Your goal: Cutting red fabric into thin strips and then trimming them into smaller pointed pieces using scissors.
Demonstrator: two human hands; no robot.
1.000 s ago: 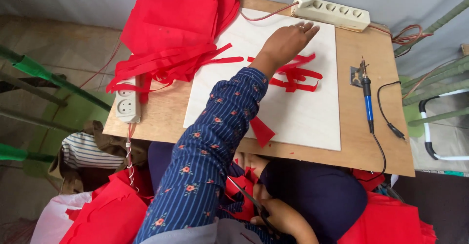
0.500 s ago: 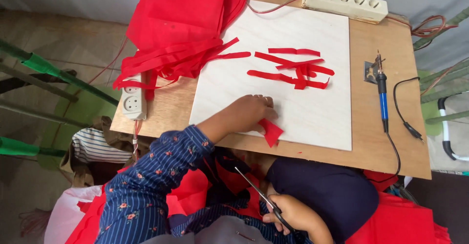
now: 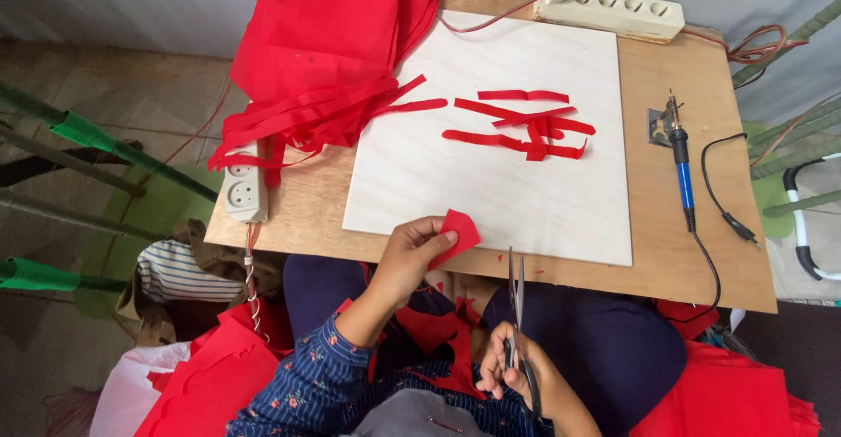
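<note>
Your left hand has come back from the far strips and now pinches a small red fabric piece at the board's near edge, while your right hand grips the scissors, ready to cut.

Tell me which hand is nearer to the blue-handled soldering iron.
Right. The right hand, holding scissors, sits below the table edge, left of the soldering iron. The left hand, pinching a red fabric piece, is farther left.

A dark blue striped sleeve with small red flowers covers the left arm.
</note>
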